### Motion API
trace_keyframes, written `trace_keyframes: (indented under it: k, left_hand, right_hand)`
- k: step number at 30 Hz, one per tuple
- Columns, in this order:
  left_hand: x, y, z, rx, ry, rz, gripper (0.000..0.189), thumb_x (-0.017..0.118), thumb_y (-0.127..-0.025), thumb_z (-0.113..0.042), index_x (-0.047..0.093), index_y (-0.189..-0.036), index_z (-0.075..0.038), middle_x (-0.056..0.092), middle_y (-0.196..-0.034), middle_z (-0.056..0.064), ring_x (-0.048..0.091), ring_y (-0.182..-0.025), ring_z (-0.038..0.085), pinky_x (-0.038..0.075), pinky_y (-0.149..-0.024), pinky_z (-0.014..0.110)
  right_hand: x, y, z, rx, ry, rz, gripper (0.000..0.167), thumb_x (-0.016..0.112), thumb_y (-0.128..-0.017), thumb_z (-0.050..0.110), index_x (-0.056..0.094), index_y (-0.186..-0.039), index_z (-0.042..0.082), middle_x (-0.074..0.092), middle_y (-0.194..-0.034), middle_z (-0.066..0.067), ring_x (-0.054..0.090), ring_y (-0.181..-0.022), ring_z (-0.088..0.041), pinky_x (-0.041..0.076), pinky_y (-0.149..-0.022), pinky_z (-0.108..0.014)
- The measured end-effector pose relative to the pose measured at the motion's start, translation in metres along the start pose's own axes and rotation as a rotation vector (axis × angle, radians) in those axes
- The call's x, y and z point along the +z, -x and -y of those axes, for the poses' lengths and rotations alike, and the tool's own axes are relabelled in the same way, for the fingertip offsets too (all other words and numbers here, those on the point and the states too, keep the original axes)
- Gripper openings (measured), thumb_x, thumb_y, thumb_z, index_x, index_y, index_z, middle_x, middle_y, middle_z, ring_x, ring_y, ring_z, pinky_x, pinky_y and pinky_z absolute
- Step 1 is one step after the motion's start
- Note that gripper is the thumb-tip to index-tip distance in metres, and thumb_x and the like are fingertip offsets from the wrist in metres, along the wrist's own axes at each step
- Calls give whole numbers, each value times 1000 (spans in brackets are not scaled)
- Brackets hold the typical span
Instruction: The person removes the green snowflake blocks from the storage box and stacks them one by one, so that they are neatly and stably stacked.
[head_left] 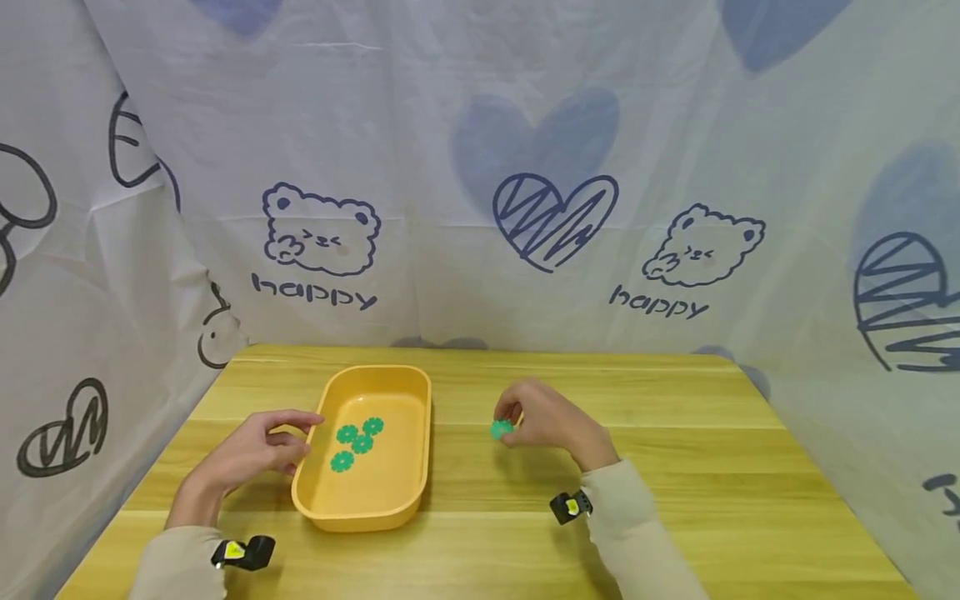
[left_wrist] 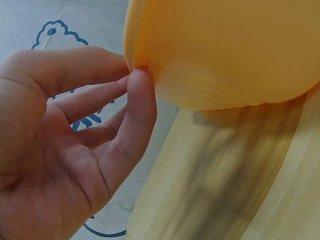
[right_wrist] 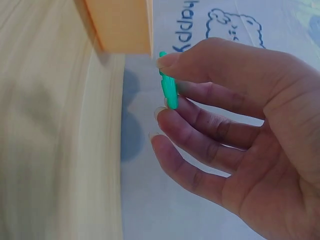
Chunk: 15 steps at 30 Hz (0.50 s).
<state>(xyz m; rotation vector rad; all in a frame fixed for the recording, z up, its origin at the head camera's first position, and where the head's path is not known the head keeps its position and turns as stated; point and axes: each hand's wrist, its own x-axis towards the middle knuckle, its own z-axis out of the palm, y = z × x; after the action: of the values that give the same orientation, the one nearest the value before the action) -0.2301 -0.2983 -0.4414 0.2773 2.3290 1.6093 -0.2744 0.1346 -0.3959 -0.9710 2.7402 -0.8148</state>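
A yellow tray (head_left: 375, 518) with rounded corners stands left of centre on the wooden table in the head view. Several flat green notched discs (head_left: 342, 461), like small flowers, lie inside it. At the tray's left side, my left hand (head_left: 251, 450) holds the rim between its fingertips; the left wrist view shows those fingertips (left_wrist: 141, 80) against the tray's wall (left_wrist: 210, 65). To the right of the tray, my right hand (head_left: 543, 421) pinches one more green disc (right_wrist: 169, 87) above the table. The thumb presses one face of it, and the other fingers curl loosely.
The wooden table (head_left: 675, 500) extends to the right and front of the tray. A white cloth (head_left: 420, 275) printed with hearts and bears hangs behind the table and along its sides. Both sleeves carry a small black wrist device (head_left: 572, 507).
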Motion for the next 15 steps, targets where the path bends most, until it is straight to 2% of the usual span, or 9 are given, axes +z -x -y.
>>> trace_keyframes:
  k: [8, 15]
  left_hand:
    - [-1, 0, 0, 8, 7, 6, 58, 65, -96, -8, 46, -147, 11, 55, -128, 29, 65, -80, 12, 62, -72, 35]
    - [-1, 1, -1, 5, 1, 1, 57, 65, -96, -7, 46, -147, 11, 53, -130, 29, 64, -80, 12, 62, -72, 35]
  right_hand:
    - [-6, 20, -24, 81, 7, -21, 18, 85, -83, 12, 76, -98, 8, 73, -95, -1, 67, -89, -17, 58, -80, -29]
    - [-10, 35, -46, 65, 21, -55, 19, 86, -81, 10, 76, -97, 5, 74, -93, -5, 68, -86, -18, 57, -76, -27]
